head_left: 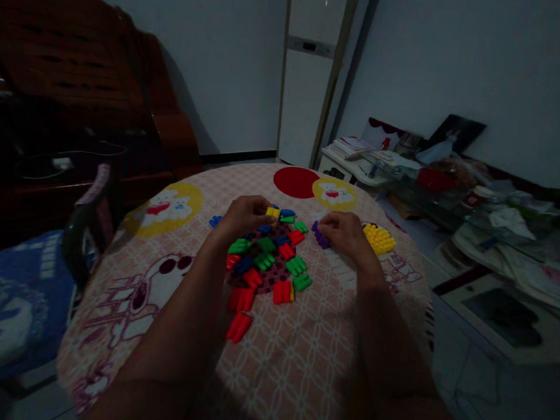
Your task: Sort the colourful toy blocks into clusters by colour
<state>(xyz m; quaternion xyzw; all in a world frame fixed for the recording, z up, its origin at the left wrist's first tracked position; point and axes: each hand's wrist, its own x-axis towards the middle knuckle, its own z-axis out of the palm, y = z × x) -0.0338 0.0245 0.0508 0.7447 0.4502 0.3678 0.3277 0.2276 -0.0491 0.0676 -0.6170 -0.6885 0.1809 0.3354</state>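
Bare forearms (171, 338) flank bright, ridged, multicoloured pieces (239, 328).

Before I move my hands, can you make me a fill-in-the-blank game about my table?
The left hand has its fingers on a ____ toy piece.
The right hand is at the ____ toy bits.
The yellow pile lies to the ____ of the right hand.
The plain circle near the far edge of the tablecloth is ____.
Missing words: yellow; purple; right; red.
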